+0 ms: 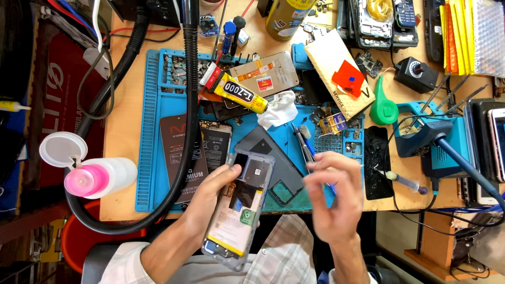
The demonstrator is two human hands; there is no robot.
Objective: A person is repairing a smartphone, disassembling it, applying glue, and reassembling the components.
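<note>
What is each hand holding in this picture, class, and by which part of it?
The left hand grips the opened phone by its left edge, thumb on the upper inside. The right hand is blurred; whether its fingers pinch anything cannot be told.

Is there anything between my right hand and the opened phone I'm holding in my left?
Nothing visible does. The left hand grips the opened phone by its side, and the right hand hovers just beside it, apart from it, with only open space between.

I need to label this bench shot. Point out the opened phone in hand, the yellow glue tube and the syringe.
Opened phone (243,202), head view: on its exposed middle, below the left hand's fingers.
Yellow glue tube (239,93), head view: on the tube's body.
Syringe (404,182), head view: on the barrel.
</note>
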